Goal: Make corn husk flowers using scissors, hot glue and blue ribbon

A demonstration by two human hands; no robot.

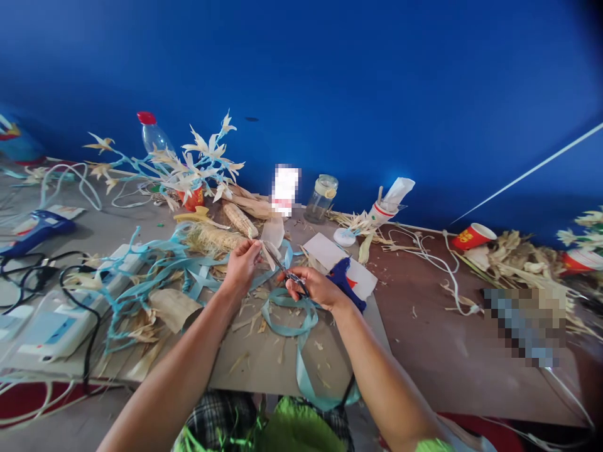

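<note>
My left hand [242, 265] is closed in a pinch on a small pale piece of corn husk [268, 255], held up over the middle of the table. My right hand [316, 289] is wrapped round the handles of a pair of scissors [301, 284], whose blades point up and left toward the husk. Whether the blades touch the husk I cannot tell. Light blue ribbon [308, 323] curls on the table below my right hand and hangs over the front edge. A blue glue gun [346, 282] lies just right of that hand.
Husk flowers on blue stems [207, 150] stand in a red cup [192, 198] at the back left. Corn cobs [239, 218], a glass jar [323, 198] and a bright blurred-out screen [285, 188] are behind my hands. A power strip [51, 329] with cables lies left; a tipped red cup [473, 236] lies right.
</note>
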